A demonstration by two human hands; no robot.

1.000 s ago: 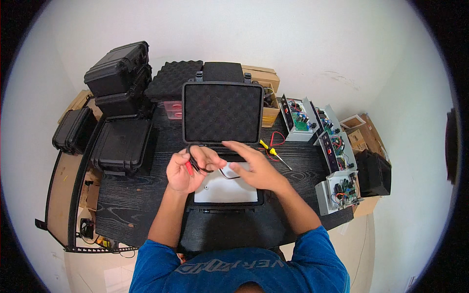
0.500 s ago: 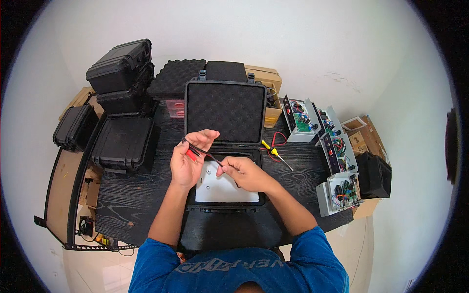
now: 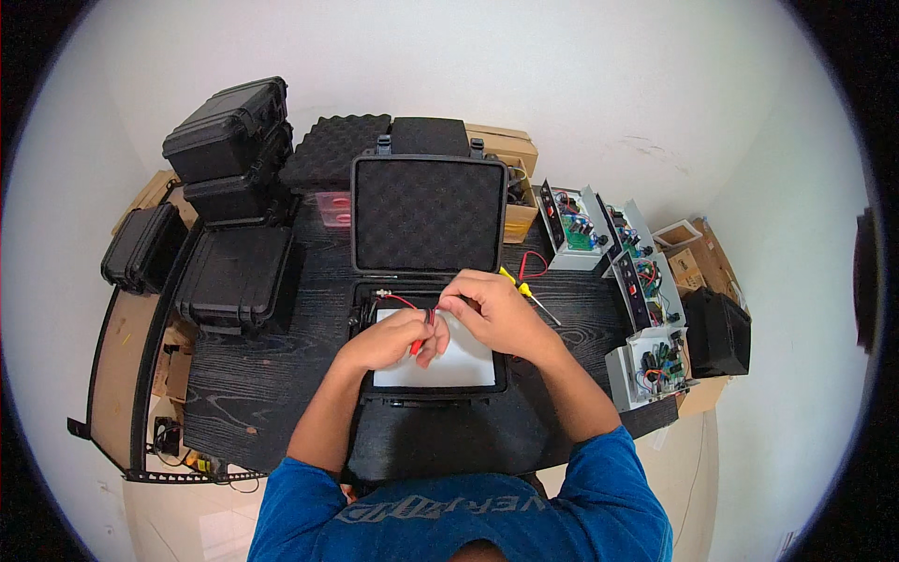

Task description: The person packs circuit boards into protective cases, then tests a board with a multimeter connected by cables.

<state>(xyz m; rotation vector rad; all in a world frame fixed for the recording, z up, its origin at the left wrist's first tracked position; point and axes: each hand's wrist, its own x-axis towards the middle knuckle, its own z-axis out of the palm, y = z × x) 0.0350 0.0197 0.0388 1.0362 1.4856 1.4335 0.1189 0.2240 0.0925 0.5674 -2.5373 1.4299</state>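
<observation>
A cable with red and black leads runs from a metal connector to my hands. My left hand is closed round the bundled leads, and a red clip sticks out below its fingers. My right hand pinches the cable close to the left fingertips; its pinched part is mostly hidden. Both hands are above an open black hard case, over the white panel in its base. Dark wavy foam lines the raised lid.
Closed black cases are stacked at the left. A yellow-handled screwdriver and a red wire lie right of the open case. Several metal chassis with circuit boards stand farther right. Foam sheets and cardboard boxes are behind.
My left hand has turned over and closed round the leads, moving right. My right hand has risen and come up beside it. The connector now shows at the case's upper left.
</observation>
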